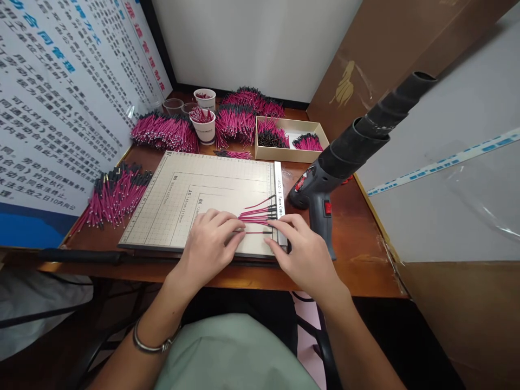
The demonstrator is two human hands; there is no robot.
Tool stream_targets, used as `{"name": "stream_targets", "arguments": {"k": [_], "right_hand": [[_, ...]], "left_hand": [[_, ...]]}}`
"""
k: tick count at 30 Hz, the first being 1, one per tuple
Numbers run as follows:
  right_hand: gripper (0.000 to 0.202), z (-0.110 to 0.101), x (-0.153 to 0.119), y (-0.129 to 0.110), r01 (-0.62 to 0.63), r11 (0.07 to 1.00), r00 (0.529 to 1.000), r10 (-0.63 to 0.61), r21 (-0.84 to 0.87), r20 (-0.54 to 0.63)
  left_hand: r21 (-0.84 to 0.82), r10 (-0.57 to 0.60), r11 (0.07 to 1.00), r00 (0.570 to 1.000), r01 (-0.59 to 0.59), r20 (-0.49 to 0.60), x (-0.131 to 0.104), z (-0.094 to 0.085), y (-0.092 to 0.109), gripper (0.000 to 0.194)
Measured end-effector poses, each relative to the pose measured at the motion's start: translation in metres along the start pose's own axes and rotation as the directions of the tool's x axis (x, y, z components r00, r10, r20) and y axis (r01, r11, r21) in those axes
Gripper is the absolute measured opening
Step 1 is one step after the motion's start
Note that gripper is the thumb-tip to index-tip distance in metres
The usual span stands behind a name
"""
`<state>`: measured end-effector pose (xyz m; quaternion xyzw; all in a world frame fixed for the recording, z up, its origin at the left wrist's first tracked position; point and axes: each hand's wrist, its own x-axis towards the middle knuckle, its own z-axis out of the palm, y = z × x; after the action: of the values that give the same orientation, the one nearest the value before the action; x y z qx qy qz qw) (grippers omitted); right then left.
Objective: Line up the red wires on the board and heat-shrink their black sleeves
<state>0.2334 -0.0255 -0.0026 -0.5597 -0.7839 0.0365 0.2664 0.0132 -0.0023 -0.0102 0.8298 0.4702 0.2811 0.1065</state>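
A row of thin pink wires with black ends (258, 213) lies across the right part of a cream paper cutter board (162, 206). The black ends face the cutter's white edge strip (279, 187). My left hand (211, 237) rests on the board with thumb and fingers closed at the left ends of the wires. A separate pink wire (255, 233) runs out from that thumb, nearest to me. Beside the black ends, my right hand (304, 254) has its thumb and index finger apart, the index fingertip touching the row's end.
A black heat gun (325, 179) stands right of the board, nozzle pointing up. Behind the board are piles of pink wires (235, 123), paper cups (203, 130) and a shallow box (284, 154). Another wire pile (117, 197) lies left. The cutter's black handle (81, 255) juts along the front edge.
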Motion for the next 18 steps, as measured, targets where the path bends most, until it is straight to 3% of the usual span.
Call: {"name": "stream_targets", "arguments": {"k": [3,6,11,14,18], "right_hand": [[0.028,0.008,-0.014,0.0,-0.073,0.997,0.984,0.073,0.004,-0.163],[0.034,0.019,-0.028,-0.002,-0.102,0.995,0.963,0.103,0.015,-0.251],[0.035,0.036,-0.039,-0.002,-0.055,0.997,0.954,0.07,0.059,-0.291],[0.035,0.041,-0.04,0.001,-0.027,0.996,0.948,0.053,0.086,-0.314],[0.031,0.043,-0.04,0.003,-0.008,0.995,0.948,0.038,0.097,-0.316]], "left_hand": [[0.036,0.017,0.999,1.0,-0.016,-0.017,0.007,0.002,0.0,0.017],[0.09,0.017,0.996,0.999,-0.013,-0.044,0.013,0.004,0.001,0.017],[0.151,0.098,0.985,0.993,-0.087,-0.065,0.01,0.008,0.008,0.022],[0.208,0.197,0.959,0.98,-0.191,-0.007,0.0,0.015,0.018,0.042],[0.232,0.229,0.944,0.972,-0.236,0.057,-0.005,0.022,0.027,0.054]]}}
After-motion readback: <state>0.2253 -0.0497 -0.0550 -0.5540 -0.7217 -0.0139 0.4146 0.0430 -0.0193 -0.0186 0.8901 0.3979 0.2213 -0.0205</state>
